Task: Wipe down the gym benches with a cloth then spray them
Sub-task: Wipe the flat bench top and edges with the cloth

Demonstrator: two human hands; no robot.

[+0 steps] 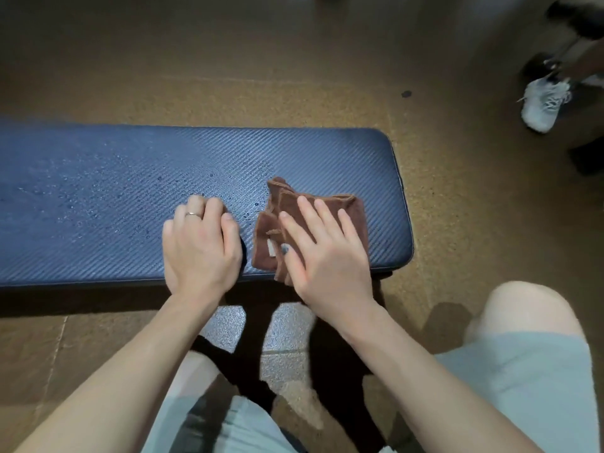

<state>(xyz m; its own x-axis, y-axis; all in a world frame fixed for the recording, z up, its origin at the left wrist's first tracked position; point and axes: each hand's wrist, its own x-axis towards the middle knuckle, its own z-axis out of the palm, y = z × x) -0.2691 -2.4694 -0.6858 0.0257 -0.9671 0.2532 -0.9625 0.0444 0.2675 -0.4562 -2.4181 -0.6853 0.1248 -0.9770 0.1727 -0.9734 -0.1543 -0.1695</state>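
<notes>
A person wiping a wet gym bench pad with a cloth, seen from above.

The right hand [322,246] presses flat, fingers straight and spread, on a folded brown terry cloth [287,220] near the right end of the long dark blue textured padded counter [98,178]. The left hand [201,243] rests beside it with fingers curled under; its grip holds nothing visible. Droplets bead across the pad's middle and left, so wiping looks unfinished there.

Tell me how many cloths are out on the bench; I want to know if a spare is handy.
1: a brown cloth near the bench's right end, under the right hand. None visible elsewhere.
</notes>
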